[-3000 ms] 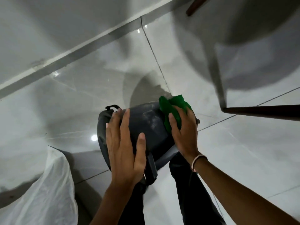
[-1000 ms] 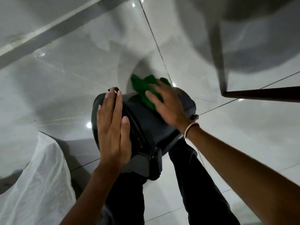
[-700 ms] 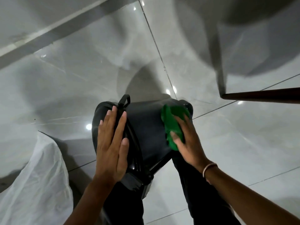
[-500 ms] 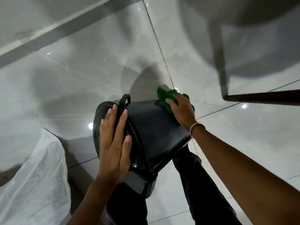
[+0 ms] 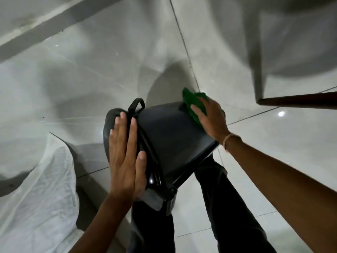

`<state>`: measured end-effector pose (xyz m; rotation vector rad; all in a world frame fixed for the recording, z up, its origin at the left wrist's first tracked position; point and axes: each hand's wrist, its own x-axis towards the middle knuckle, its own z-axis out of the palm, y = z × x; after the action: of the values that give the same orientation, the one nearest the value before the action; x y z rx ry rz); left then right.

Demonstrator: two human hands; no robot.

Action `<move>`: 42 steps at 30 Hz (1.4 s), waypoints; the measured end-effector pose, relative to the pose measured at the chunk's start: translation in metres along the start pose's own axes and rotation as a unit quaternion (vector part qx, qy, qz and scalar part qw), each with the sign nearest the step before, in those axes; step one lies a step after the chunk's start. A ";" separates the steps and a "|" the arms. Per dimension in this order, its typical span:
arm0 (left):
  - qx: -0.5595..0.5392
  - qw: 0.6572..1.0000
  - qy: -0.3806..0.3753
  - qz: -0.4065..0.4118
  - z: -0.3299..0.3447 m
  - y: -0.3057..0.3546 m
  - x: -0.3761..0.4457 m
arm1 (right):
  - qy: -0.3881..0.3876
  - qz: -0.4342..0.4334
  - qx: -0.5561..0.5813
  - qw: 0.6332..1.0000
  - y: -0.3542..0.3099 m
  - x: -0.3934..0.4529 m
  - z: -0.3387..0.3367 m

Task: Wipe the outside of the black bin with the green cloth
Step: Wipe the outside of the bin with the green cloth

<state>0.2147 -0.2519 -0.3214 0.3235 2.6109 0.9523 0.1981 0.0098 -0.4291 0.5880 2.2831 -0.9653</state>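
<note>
The black bin [image 5: 169, 136] lies tipped on its side above my legs, its lid end to the left and its base to the right. My left hand [image 5: 125, 156] rests flat with fingers spread on the lid end, steadying it. My right hand [image 5: 211, 119] presses the green cloth [image 5: 194, 105] against the bin's far right edge near the base. Most of the cloth is under my fingers. A small loop handle [image 5: 136, 105] sticks up at the lid's far side.
Glossy grey floor tiles [image 5: 91, 70] lie all around. A white plastic bag [image 5: 36, 189] sits at the lower left. A dark wooden furniture leg [image 5: 299, 101] reaches in from the right edge, close to my right hand. My dark trousers [image 5: 226, 207] are below the bin.
My right hand has swept the cloth back and forth over the bin's side and now sits at its far right edge. The bin has turned slightly. My left hand stays on the lid end.
</note>
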 end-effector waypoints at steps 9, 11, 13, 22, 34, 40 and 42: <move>0.001 1.000 0.007 -0.019 -0.002 -0.006 0.000 | -0.006 -0.164 0.056 0.985 -0.077 -0.103 0.032; 0.051 0.999 -0.002 -0.012 -0.003 -0.009 -0.002 | -0.002 -0.111 0.038 0.993 -0.034 -0.120 0.025; 0.118 0.993 -0.015 -0.011 -0.006 -0.009 0.000 | -0.003 -0.033 0.008 0.999 -0.005 -0.100 0.016; 0.180 0.983 -0.005 -0.041 -0.014 -0.005 0.016 | 0.002 -0.148 0.006 0.989 -0.102 -0.058 0.028; 0.210 0.977 -0.032 -0.007 -0.010 0.003 0.035 | -0.006 0.006 0.052 0.999 -0.057 0.017 0.002; 0.172 0.984 -0.048 -0.011 -0.017 0.007 0.039 | 0.068 -0.168 0.101 0.978 -0.085 -0.097 0.022; 0.147 0.988 -0.046 0.001 -0.016 0.012 0.042 | 0.055 -0.174 0.121 0.976 -0.051 -0.121 0.023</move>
<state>0.1712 -0.2381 -0.3122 0.4318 2.6637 0.5355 0.2644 -0.0598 -0.3373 0.3494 2.4355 -1.4252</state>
